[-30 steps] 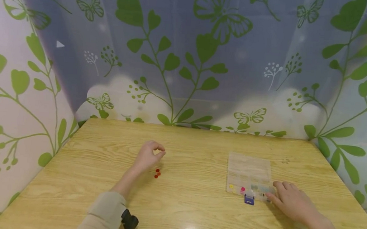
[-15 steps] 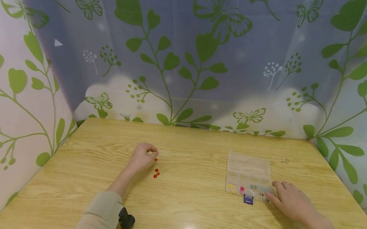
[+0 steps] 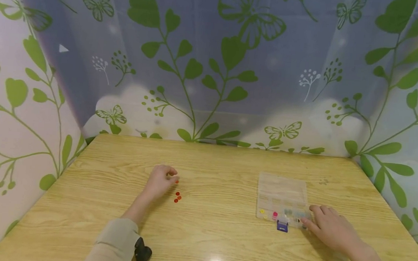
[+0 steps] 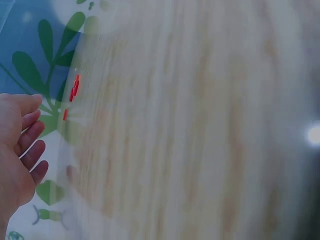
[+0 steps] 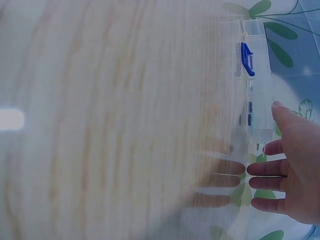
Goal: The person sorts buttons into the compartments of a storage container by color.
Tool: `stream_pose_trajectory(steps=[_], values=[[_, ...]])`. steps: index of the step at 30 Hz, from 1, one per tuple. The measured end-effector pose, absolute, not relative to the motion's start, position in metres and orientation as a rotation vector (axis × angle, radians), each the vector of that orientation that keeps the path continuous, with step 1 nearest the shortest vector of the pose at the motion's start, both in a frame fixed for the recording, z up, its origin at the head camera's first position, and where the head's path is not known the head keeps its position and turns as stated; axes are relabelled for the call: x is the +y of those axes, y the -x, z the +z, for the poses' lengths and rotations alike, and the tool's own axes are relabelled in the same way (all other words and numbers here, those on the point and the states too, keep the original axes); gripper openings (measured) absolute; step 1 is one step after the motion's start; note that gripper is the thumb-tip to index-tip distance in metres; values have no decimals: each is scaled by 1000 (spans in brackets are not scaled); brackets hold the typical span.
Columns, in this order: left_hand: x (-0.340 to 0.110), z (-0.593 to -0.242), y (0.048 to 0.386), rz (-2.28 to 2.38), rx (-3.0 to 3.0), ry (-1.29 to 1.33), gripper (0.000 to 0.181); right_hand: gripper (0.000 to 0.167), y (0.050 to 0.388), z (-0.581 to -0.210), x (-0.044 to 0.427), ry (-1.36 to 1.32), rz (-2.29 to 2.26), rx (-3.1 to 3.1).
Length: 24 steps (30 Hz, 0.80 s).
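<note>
My left hand is low over the left part of the table, thumb and index finger slightly apart, holding nothing. Just by its fingertips lies a single small red disc. Several more red discs form a tight cluster nearer me; edge-on red pieces appear beyond the fingers in the left wrist view. On the right stands a clear plastic compartment box, lid laid back, with a blue latch at its front. My right hand has its thumb and straight fingers at the box's right end.
Yellow pieces and a pink piece sit in the box's compartments. Small clear bits lie behind it to the right. A black wrist mount is on the left forearm. Patterned cloth hangs behind the wooden table.
My left hand has moved slightly left and toward me, and its thumb and index finger have parted. A red disc has come into view at its fingertips. The right hand stays in place.
</note>
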State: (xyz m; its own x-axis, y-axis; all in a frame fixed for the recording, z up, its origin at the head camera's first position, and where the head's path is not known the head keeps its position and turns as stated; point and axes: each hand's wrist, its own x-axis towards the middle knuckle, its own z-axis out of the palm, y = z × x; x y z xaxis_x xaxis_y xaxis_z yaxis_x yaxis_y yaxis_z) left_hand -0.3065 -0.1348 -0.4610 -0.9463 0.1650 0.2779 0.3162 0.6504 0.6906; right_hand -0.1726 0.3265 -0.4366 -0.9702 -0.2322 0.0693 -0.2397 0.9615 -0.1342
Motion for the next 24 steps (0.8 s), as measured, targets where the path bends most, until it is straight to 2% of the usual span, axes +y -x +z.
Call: stream_pose_trajectory(steps=[8,24], values=[[-134,-466,307,-1155,-2734,337,21,58,173,-437,327,-368,212,-3058],[-137,-469,308,-1024,-2767,382,23,57,172,-436,325,-357,216,-3049]])
